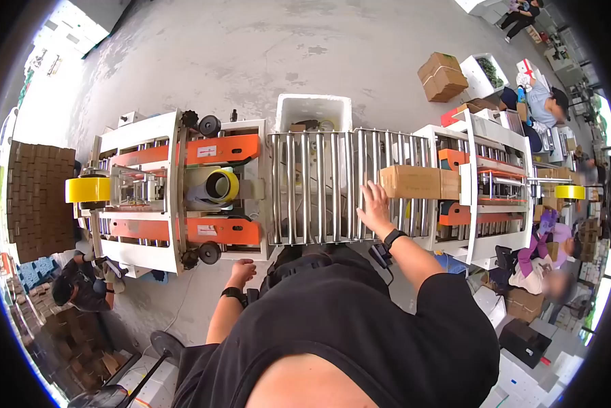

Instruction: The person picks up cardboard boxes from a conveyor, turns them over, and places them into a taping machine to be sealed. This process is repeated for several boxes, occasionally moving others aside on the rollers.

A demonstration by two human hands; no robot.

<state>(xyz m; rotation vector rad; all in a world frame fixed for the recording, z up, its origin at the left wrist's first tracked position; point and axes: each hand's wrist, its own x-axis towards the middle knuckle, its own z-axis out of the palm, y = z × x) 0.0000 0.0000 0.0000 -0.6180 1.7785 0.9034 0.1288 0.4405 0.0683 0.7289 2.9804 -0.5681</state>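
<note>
Cardboard box (409, 182) on the metal rollers (320, 187), right end between the 2 orange guides of the right-hand machine (499, 187). Right hand (375, 207) open, fingers spread at the box's left end, not wrapped round it; can't tell if touching. Left hand (241, 273) low, fingers loosely curled, nothing visible in it. Box looks stiff, walls may dent; contents hidden, so weight unclear. Should roll easily. Best contact: flat palm on left end, or 2 hands on long sides.
</note>
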